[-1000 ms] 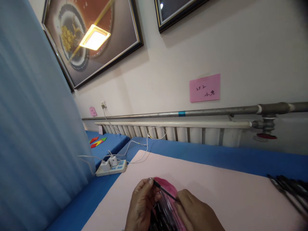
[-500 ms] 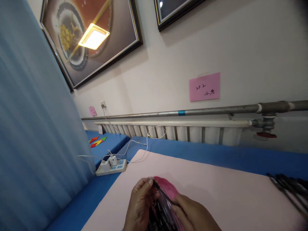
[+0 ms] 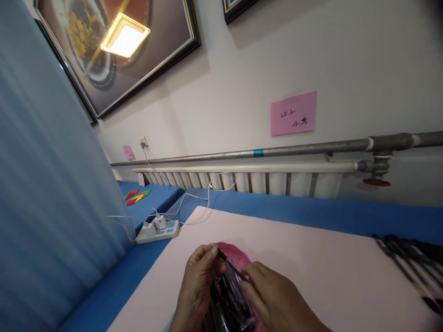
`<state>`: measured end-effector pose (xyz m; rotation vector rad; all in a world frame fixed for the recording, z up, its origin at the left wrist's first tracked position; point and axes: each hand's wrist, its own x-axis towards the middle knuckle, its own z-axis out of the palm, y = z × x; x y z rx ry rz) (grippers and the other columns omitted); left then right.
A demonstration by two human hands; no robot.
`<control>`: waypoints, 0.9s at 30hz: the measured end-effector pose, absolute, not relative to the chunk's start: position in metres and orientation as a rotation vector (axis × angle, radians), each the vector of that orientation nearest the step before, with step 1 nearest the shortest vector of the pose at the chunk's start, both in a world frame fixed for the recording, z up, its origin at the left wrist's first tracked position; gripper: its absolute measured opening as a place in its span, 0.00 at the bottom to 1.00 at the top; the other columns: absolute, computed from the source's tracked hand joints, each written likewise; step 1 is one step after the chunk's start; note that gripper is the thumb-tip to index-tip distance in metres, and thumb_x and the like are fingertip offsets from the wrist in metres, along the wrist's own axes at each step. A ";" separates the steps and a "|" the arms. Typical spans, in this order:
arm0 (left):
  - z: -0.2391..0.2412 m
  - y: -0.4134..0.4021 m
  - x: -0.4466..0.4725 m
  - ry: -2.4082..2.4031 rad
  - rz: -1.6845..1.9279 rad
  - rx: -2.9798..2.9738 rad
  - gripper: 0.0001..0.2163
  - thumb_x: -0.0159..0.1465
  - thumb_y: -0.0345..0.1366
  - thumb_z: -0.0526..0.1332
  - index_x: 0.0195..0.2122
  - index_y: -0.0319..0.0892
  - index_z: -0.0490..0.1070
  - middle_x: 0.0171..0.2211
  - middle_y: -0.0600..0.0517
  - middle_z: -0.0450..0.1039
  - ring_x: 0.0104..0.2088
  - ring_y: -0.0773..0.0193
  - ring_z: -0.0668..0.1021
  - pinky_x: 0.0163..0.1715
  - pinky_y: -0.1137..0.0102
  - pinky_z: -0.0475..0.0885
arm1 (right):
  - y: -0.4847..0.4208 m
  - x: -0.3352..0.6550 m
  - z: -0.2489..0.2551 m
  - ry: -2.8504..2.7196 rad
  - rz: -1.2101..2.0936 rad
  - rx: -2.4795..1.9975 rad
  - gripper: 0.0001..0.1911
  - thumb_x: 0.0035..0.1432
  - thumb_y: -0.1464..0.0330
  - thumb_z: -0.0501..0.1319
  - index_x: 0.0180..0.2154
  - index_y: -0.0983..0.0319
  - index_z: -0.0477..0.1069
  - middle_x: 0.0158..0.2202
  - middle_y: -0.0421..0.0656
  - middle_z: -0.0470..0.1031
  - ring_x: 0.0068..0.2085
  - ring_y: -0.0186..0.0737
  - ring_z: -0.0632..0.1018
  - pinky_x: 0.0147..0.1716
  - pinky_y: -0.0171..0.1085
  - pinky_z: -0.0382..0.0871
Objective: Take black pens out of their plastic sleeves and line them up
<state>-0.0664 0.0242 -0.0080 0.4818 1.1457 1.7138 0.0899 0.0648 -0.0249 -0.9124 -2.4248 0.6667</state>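
My left hand [image 3: 200, 281] pinches one end of a slim black pen [image 3: 231, 263] between thumb and fingers. At its other end, my right hand [image 3: 273, 290] grips it with the thumb and curled fingers, so the pen slants between both hands. Just below them is a pink basket [image 3: 238, 251], partly hidden by the hands. Inside it lie black pen parts [image 3: 221, 306] and clear plastic tubes [image 3: 238, 293], heaped together.
Pink paper [image 3: 311, 258] covers much of the blue table [image 3: 346, 214]. Several black pens [image 3: 404, 258] lie in a row at the right. A white power strip [image 3: 157, 234] with cables stands at the left, near a blue curtain [image 3: 51, 184]. Radiator [image 3: 256, 182] and pipes run behind.
The view has tilted slightly downward. Both hands still hold the pen at its ends, and more of the basket's contents shows beneath them.
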 end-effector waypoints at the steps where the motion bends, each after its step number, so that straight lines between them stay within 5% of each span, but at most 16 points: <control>1: -0.009 0.024 -0.066 1.149 1.703 0.493 0.11 0.45 0.38 0.71 0.24 0.38 0.71 0.22 0.55 0.72 0.22 0.70 0.72 0.26 0.73 0.68 | 0.065 0.090 -0.025 -2.448 0.613 -0.911 0.04 0.58 0.68 0.52 0.31 0.58 0.63 0.32 0.43 0.73 0.32 0.43 0.74 0.31 0.39 0.66; 5: -0.010 0.023 -0.066 1.145 1.677 0.574 0.09 0.47 0.36 0.69 0.24 0.38 0.72 0.22 0.55 0.72 0.22 0.70 0.73 0.28 0.73 0.68 | 0.065 0.091 -0.027 -2.424 0.583 -0.894 0.08 0.60 0.67 0.50 0.28 0.58 0.60 0.28 0.41 0.71 0.30 0.40 0.72 0.30 0.38 0.64; 14: -0.005 0.020 -0.071 1.331 1.629 0.654 0.15 0.47 0.42 0.69 0.33 0.38 0.75 0.31 0.48 0.76 0.30 0.62 0.77 0.31 0.70 0.70 | 0.075 0.094 -0.017 -1.930 1.367 -0.882 0.10 0.55 0.64 0.57 0.23 0.60 0.69 0.25 0.37 0.69 0.30 0.37 0.70 0.31 0.34 0.62; 17: -0.006 0.021 -0.074 1.437 1.632 0.637 0.18 0.48 0.45 0.67 0.36 0.38 0.74 0.33 0.45 0.77 0.32 0.60 0.78 0.30 0.69 0.70 | 0.087 0.101 -0.013 -1.764 1.513 -0.949 0.13 0.54 0.63 0.57 0.21 0.61 0.71 0.20 0.36 0.65 0.25 0.34 0.67 0.24 0.33 0.59; 27: -0.003 0.013 -0.093 1.693 1.522 0.787 0.11 0.51 0.43 0.64 0.30 0.40 0.73 0.29 0.49 0.75 0.29 0.61 0.76 0.27 0.69 0.68 | 0.110 0.110 -0.034 -1.268 1.750 -1.057 0.13 0.50 0.62 0.59 0.20 0.60 0.60 0.15 0.30 0.56 0.16 0.26 0.58 0.14 0.28 0.50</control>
